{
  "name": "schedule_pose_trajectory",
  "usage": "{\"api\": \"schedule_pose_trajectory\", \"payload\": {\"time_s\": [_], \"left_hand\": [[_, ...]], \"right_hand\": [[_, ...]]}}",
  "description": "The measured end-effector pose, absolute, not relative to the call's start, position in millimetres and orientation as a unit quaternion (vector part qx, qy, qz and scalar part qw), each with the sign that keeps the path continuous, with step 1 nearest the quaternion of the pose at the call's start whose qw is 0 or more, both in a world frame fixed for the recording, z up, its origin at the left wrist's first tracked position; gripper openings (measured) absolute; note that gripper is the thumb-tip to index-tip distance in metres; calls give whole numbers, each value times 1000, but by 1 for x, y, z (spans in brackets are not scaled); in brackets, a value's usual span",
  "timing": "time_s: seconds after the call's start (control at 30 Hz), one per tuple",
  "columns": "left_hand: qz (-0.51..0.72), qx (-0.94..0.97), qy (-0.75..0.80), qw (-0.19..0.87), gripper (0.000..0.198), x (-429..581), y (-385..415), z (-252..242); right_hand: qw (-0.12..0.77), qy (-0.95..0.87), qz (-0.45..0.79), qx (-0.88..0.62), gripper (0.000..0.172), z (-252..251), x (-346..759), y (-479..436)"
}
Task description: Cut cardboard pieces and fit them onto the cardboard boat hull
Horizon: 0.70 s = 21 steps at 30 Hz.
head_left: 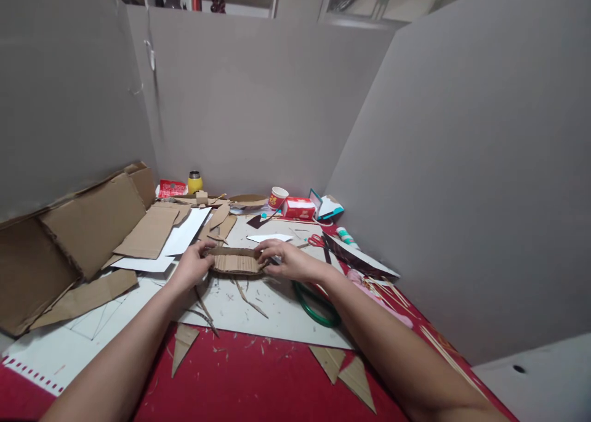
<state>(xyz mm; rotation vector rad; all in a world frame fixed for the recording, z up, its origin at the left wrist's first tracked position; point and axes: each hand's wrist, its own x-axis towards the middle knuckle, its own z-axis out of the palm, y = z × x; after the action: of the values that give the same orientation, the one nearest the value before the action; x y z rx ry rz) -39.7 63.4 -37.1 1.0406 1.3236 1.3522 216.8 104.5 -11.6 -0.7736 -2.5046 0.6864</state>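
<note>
A small strip of corrugated cardboard (235, 262) lies over a white board (272, 308) on the red table. My left hand (194, 265) grips its left end with curled fingers. My right hand (286, 259) pinches its right end, fingers closed over the edge. Both forearms reach in from the bottom of the view. Thin cardboard slivers (205, 314) lie just below the strip.
Large cardboard sheets (87, 225) and white paper (184, 234) pile up at the left. A green ring (316, 305), red scissors (316, 240), a glue bottle (345, 236), a red box (298, 207), a cup (277, 197) and a yellow jar (194, 182) stand around. Grey partition walls enclose the desk. Cardboard triangles (344, 369) lie near the front.
</note>
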Motion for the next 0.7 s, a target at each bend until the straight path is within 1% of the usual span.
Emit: {"api": "schedule_pose_trajectory", "payload": {"time_s": [0.03, 0.07, 0.1, 0.23, 0.3, 0.37, 0.5, 0.6, 0.7], "left_hand": [[538, 456, 552, 445, 33, -41, 64, -38], [519, 490, 564, 415, 34, -42, 65, -40], [499, 522, 574, 385, 36, -43, 66, -41], [427, 612, 592, 304, 42, -45, 66, -43], [393, 650, 587, 280, 46, -46, 65, -42], [362, 683, 579, 260, 50, -46, 64, -41], [323, 735, 563, 198, 51, -45, 59, -34], [305, 778, 536, 123, 46, -38, 51, -27], [268, 830, 484, 67, 37, -28, 42, -23]], "right_hand": [[213, -904, 240, -282, 18, -10, 218, 104], [214, -904, 234, -287, 21, -9, 219, 104], [216, -903, 228, -293, 29, -9, 220, 104], [200, -907, 198, -312, 71, -17, 218, 103], [177, -916, 184, -311, 82, -24, 215, 102], [158, -923, 170, -307, 80, -31, 211, 100], [139, -930, 140, -310, 61, -34, 205, 97], [141, -936, 102, -305, 53, -28, 204, 93], [145, -952, 62, -262, 42, -23, 201, 88]]}}
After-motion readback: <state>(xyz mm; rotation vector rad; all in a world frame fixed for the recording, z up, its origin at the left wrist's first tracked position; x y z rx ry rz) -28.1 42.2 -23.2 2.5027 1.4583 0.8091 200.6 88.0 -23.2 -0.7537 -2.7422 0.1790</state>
